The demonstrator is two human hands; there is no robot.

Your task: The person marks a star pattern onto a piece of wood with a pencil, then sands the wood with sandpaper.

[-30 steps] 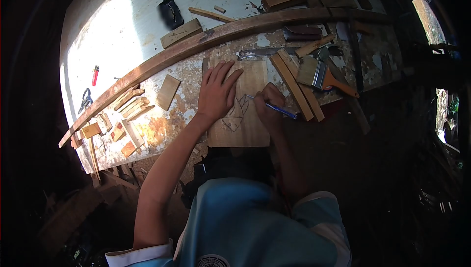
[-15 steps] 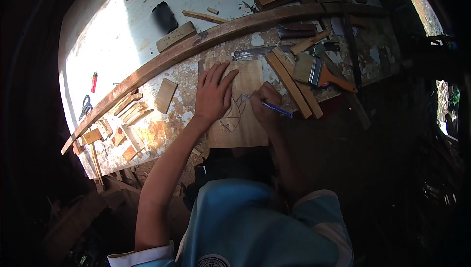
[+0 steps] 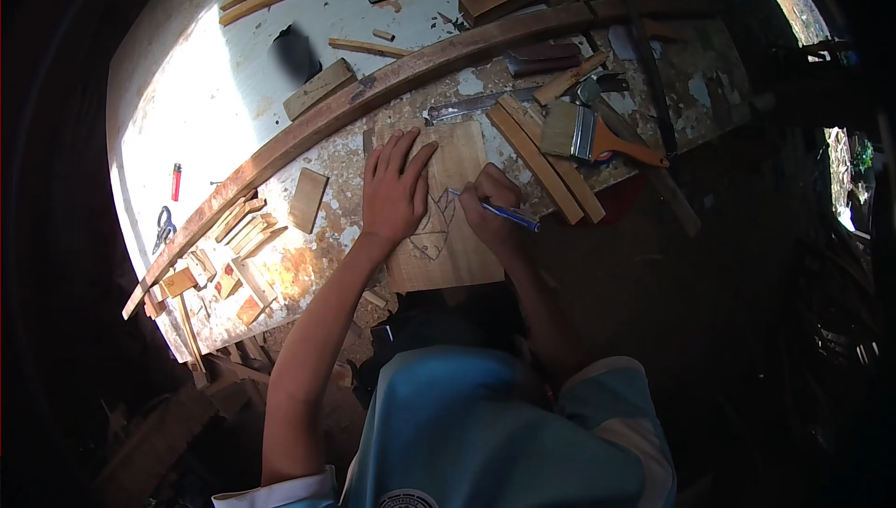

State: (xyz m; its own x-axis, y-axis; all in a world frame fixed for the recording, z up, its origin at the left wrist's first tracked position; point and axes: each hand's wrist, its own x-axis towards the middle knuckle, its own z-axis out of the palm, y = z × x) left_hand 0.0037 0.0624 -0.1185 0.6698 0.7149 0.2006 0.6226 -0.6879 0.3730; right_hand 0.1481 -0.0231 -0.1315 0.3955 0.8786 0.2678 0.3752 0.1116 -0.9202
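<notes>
A flat wooden board (image 3: 464,261) lies at the near edge of the workbench. Dark pencil-like lines form a pointed drawing (image 3: 429,239) on it, partly covered by my hands. My left hand (image 3: 394,193) rests flat on the board's left part, its fingers stretched out and pointing away from me. In my right hand (image 3: 492,208) is a blue pen (image 3: 515,217), pinched between the fingers. Its tip meets the board near the upper end of the drawn lines, just right of my left hand.
Right of the board lie two wood strips (image 3: 541,167), a paintbrush (image 3: 583,135) with an orange handle and a hammer (image 3: 597,88). A long wooden beam (image 3: 308,130) crosses the bench. At left are small wood pieces (image 3: 247,228), scissors (image 3: 164,226) and a red lighter (image 3: 176,181).
The whole view has shifted, so the bench and board appear a little further left. My right hand still grips the pen at the drawing, and my left hand stays flat on the board.
</notes>
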